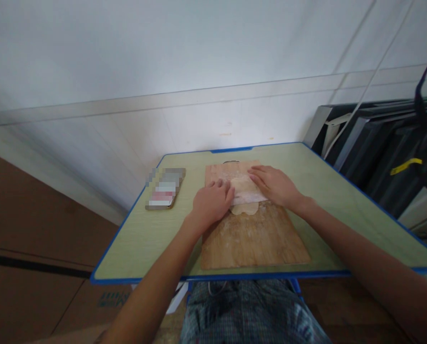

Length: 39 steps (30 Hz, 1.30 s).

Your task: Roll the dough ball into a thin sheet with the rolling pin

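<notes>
A pale, flour-dusted piece of dough (249, 188) lies across the upper half of a wooden board (252, 243). Its near part forms a whitish band, and a thin, wavy-edged flap of dough shows below that. My left hand (213, 200) is closed over the dough's left end, fingers curled and pointing away from me. At the right end, my right hand (276, 184) is closed on the dough, its fingers pressed together and angled inward. What lies under both palms is hidden, so I cannot tell whether a rolling pin is inside the dough.
The board rests on a light green table (328, 191) with a blue rim. Left of it lies a phone (165, 188), its screen blurred out. A white wall stands behind. Dark flat panels (378, 148) lean at the right; a brown cardboard box (30, 210) is at the left.
</notes>
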Available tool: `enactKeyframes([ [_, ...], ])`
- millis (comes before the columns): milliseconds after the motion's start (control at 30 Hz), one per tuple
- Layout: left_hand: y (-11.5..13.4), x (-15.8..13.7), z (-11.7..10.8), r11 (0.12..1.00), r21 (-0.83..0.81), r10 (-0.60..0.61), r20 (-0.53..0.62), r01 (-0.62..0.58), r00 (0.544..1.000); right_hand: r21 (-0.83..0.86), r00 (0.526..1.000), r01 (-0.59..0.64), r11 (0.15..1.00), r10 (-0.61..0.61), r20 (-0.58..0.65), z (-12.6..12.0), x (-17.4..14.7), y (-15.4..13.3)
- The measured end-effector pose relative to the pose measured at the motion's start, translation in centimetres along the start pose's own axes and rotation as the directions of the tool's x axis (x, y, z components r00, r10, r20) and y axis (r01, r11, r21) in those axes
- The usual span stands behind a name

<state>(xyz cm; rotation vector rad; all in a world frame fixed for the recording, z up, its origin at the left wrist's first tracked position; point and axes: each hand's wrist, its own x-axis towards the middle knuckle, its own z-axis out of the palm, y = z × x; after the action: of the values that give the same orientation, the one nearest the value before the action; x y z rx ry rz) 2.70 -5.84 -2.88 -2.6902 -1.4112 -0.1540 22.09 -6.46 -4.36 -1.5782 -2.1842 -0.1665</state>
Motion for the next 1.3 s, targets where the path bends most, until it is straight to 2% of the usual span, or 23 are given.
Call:
enactKeyframes([
  [100, 0.4, -0.4, 0.0, 1.0, 0.003, -0.026, -0.027, 0.026, 0.999, -0.195, 0.997, -0.074, 0.978, 0.071, -0.023, 0.1, -1.6, -0.7],
  [233, 0.4, 0.1, 0.0, 0.998, -0.003, -0.057, -0.02, 0.057, 0.998, -0.238, 0.994, -0.109, 0.965, 0.106, -0.022, 0.2, -0.9, -0.9],
  [467, -0.1, 1.4, 0.0, 1.0, 0.009, -0.026, -0.048, 0.027, 0.998, -0.133, 0.978, -0.117, 0.984, 0.137, 0.158, 1.2, 6.4, 0.5],
  [600, -0.1, 1.4, -0.2, 1.0, -0.024, 0.008, -0.021, -0.009, 1.0, -0.091, 0.971, -0.178, 0.98, 0.19, 0.147, 3.0, 10.2, 0.6],
  [700, -0.3, 1.4, -0.3, 0.993, -0.112, 0.041, 0.015, -0.039, 0.999, -0.098, 0.965, -0.206, 0.974, 0.219, 0.147, 4.1, 11.7, 0.5],
  [833, -0.2, 1.2, -0.3, 0.978, -0.2, 0.062, 0.024, -0.056, 0.998, -0.118, 0.951, -0.236, 0.965, 0.254, 0.175, 4.2, 11.1, 0.8],
  [1100, 1.6, 0.2, -0.5, 0.985, -0.168, 0.042, 0.032, -0.036, 0.999, -0.143, 0.935, -0.25, 0.958, 0.278, 0.221, 2.1, 5.6, 1.5],
  [1200, 1.7, 0.3, -0.5, 0.987, -0.161, 0.029, 0.02, -0.025, 0.999, -0.15, 0.93, -0.261, 0.954, 0.29, 0.227, 1.9, 5.7, 1.4],
  [1300, 1.2, 0.6, -0.5, 0.986, -0.167, 0.022, 0.042, -0.015, 0.999, -0.151, 0.913, -0.295, 0.944, 0.324, 0.247, 2.6, 7.7, 1.2],
])
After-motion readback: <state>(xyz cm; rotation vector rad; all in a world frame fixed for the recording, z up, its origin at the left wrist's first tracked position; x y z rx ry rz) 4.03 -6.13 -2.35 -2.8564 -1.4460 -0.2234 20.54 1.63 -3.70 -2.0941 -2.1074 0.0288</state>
